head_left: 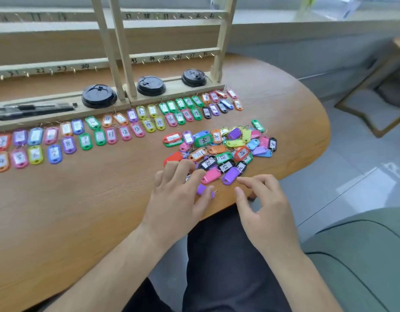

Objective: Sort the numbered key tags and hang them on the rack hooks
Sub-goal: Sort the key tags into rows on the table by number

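The left hand [178,197] lay spread on the near edge of the heaped key tags [219,149], grip apart, a purple tag [202,189] by its thumb. The right hand [262,203] hovered beside, grip apart and empty. Rows of sorted tags [111,134] lined the tabletop [81,210] before the rack [124,52].

A rounded wooden tabletop [81,210] is carrying two wooden racks [124,52] standing along its far side. Rows of coloured key tags [111,135] are lying before them, and a loose heap [221,149] of tags is sitting near its right edge.
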